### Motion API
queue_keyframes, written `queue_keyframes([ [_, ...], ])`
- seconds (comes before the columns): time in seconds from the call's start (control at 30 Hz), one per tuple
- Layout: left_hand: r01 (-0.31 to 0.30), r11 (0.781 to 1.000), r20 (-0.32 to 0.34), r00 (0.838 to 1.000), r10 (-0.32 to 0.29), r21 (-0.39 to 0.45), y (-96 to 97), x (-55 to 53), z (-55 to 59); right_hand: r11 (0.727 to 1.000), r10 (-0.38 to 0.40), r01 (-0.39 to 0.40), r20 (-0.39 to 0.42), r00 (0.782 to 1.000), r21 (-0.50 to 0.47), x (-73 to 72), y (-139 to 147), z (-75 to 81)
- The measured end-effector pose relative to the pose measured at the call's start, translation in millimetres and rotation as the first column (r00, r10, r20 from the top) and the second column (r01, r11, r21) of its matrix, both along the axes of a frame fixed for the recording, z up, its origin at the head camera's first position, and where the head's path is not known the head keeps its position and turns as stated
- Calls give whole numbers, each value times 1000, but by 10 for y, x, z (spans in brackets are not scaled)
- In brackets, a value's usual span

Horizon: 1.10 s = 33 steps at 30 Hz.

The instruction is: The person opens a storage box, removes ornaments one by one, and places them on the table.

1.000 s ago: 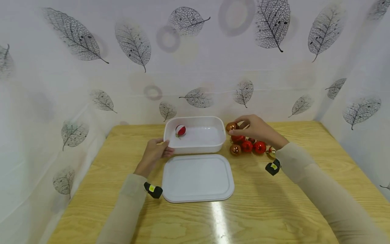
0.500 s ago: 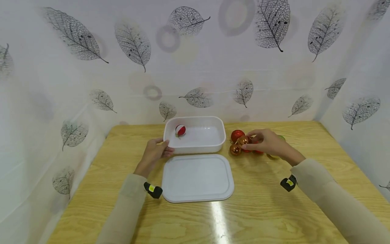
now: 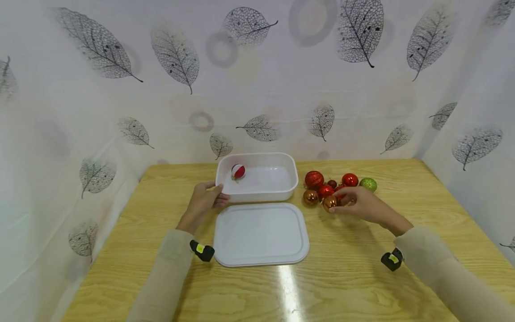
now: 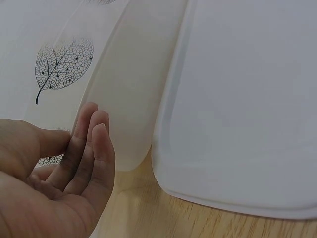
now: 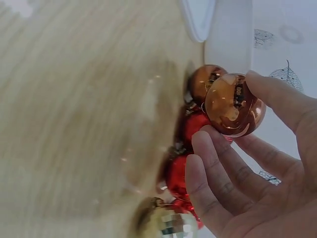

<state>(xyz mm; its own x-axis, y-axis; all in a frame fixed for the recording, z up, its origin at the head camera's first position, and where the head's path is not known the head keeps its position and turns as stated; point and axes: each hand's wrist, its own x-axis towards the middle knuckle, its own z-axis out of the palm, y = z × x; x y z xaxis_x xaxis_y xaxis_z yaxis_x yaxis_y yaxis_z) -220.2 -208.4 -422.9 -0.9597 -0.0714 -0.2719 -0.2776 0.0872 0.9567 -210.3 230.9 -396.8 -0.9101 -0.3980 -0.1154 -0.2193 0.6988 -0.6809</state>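
Note:
My left hand [image 3: 202, 201] grips the left front corner of a white rectangular container [image 3: 257, 197], with the thumb by the rim and the fingers along the outer wall [image 4: 126, 84]. Inside it, toward the left, lies a red-and-white Christmas bauble [image 3: 238, 171]. Between thumb and fingertips, my right hand [image 3: 364, 205] pinches a shiny copper bauble [image 5: 234, 106] at the front of a bauble cluster. A second copper bauble [image 3: 310, 197] sits just left of it, and red baubles [image 3: 325, 191] lie behind. My right hand hides part of the cluster.
A flat white lid [image 3: 261, 235] lies in front of the container on the wooden table [image 3: 225, 295]. A large red bauble [image 3: 314, 180], another red bauble [image 3: 350, 180] and a green glitter bauble [image 3: 368, 184] stand farther back. A faceted gold bauble [image 5: 171, 225] shows in the right wrist view. Leaf-patterned cloth [image 3: 257, 98] hangs behind.
My right hand has carried the copper bauble from beside the container's right end toward me and to the right, in front of the cluster. The left hand keeps its grip in place.

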Motion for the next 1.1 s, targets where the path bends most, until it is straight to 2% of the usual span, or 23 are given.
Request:
queue_keyframes([
  [0.53, 0, 1000, 1, 1000, 0, -6, 14, -6, 16, 1000, -4, 3, 30, 1000, 24, 29, 15, -230],
  [0.83, 1, 1000, 6, 1000, -1, -8, 9, -12, -1, 1000, -6, 5, 12, 1000, 27, 25, 3, -257],
  [1.1, 2, 1000, 4, 1000, -2, 7, 0, 1, 7, 999, -6, 6, 4, 1000, 36, 42, -3, -211],
])
